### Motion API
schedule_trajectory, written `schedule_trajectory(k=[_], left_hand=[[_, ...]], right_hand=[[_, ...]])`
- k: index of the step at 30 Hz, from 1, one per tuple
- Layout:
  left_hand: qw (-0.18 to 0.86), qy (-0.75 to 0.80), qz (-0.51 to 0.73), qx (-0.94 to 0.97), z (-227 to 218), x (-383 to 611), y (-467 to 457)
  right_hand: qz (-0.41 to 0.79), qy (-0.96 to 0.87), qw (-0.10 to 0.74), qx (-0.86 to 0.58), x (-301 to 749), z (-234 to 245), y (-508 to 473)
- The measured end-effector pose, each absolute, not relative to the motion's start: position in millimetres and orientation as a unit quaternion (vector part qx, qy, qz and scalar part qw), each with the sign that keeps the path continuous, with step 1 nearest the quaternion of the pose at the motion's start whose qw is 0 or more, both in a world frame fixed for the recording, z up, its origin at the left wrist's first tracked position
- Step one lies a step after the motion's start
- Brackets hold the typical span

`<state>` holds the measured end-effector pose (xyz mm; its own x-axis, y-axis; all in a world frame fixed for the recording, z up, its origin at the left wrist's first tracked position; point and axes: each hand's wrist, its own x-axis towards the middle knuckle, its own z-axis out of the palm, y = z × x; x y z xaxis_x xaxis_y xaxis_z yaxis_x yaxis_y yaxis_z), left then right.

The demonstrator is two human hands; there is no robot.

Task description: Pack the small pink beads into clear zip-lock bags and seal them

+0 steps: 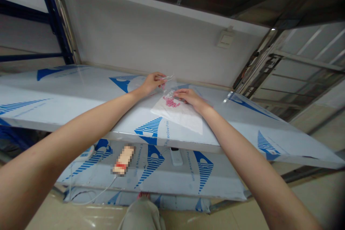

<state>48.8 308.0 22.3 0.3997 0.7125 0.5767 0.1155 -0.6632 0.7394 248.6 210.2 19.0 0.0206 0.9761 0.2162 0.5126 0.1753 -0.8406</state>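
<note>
My left hand pinches the top edge of a small clear plastic bag and holds it up off the table. My right hand rests beside the bag, fingers curled over a little heap of pink pills. The pills lie on a white sheet of paper spread on the steel table top, which is covered in blue-printed protective film. A few pink pieces show inside the bag's lower part.
A white panel wall with a switch box stands behind the table. On the lower shelf lie a white remote-like device, a blurred object and a white cable. Blue rack posts rise at left.
</note>
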Motion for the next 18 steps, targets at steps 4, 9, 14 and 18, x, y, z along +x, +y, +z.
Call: schedule_trajectory(k=[4,9,14,18], left_hand=[[0.343,0.250,0.493,0.760,26,52,298],[0.368,0.231,0.515,0.739,29,55,295],[0.341,0.236,0.530,0.740,33,53,291],[0.296,0.241,0.536,0.753,36,51,285]], right_hand=[[0.270,-0.678,0.389,-0.562,253,16,212],[0.268,-0.690,0.377,-0.557,258,14,216],[0.271,-0.693,0.367,-0.557,262,14,218],[0.269,-0.700,0.361,-0.555,265,14,218]])
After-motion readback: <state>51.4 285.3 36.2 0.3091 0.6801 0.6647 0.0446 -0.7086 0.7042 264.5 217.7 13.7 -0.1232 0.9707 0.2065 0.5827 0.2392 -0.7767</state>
